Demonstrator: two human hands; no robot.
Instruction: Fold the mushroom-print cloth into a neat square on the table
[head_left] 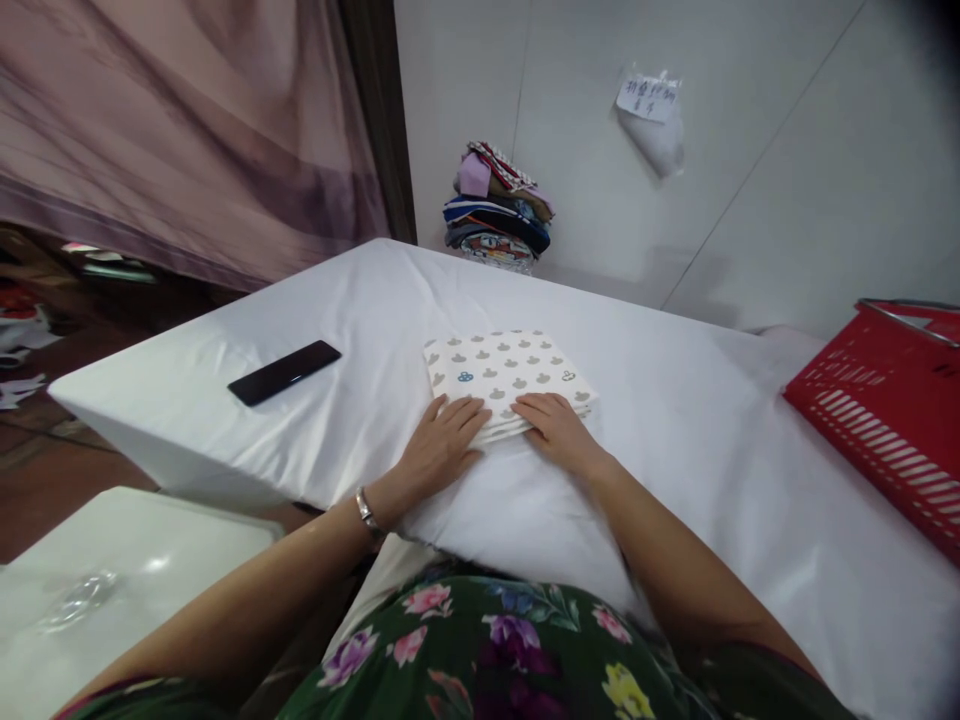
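A white folded cloth (510, 365) with a grey duck-like print lies on the table in front of me, one figure outlined in blue. Its near edge shows several stacked layers. My left hand (442, 445) rests on the near left part of the cloth, fingers stretched out and lying flat. On the near right part, my right hand (559, 430) also lies with its fingers extended on top. Its thumb is hidden. Neither hand lifts the cloth.
A black phone (285, 372) lies left on the white-covered table (697, 400). Folded clothes (499, 210) are stacked by the wall. A red basket (885, 400) stands at the right. Lower left is a white lid-like surface (180, 540); a pink curtain (225, 120) hangs behind.
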